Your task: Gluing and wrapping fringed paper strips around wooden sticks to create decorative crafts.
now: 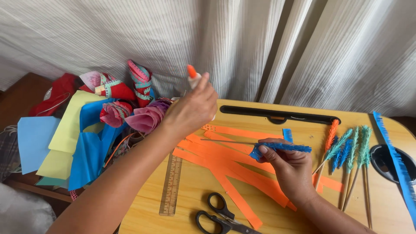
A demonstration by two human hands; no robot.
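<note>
My left hand [193, 109] is raised over the back left of the small wooden table [199, 182] and grips a white glue bottle with an orange tip [192, 74], tip up. My right hand [289, 167] holds a thin stick wrapped with fringed blue paper [281, 148] over a pile of orange paper strips [225, 160]. The bare end of the stick points left, toward the left hand.
Black-handled scissors [221, 216] and a ruler [172, 184] lie at the table's front. Finished fringed sticks in orange, teal and blue [346, 151] lie at the right, beside a long blue fringed strip [396, 160] and a black cup recess [383, 160]. Coloured paper sheets [73, 143] and fabric rolls [130, 108] pile at the left.
</note>
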